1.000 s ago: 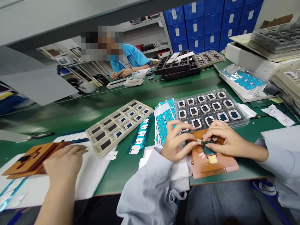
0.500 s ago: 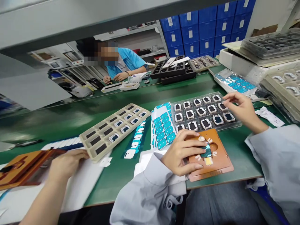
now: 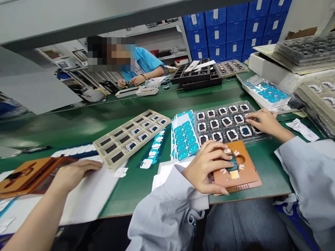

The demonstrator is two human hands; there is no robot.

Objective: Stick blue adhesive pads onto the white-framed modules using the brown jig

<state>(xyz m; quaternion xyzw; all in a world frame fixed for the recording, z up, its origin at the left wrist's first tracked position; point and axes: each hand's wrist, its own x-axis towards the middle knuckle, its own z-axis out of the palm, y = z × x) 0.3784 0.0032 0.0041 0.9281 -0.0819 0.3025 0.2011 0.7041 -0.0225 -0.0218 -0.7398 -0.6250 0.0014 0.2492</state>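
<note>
Left hand (image 3: 206,167) curled, fingers pressing dark part (image 3: 231,163) on orange plate (image 3: 247,174), right hand (image 3: 263,120) open-fingered, reaching into clear tray (image 3: 225,122)

Left hand (image 3: 206,167) sits low in the middle of the frame, palm down, fingers (image 3: 222,158) curled and spread, thumb stretched along the bottom edge (pale grey sleeve bunched at the wrist). Right hand (image 3: 261,121) is reached out to the right of centre, palm down, fingers extended leftward and flat, forearm running back toward the lower right corner.
</note>
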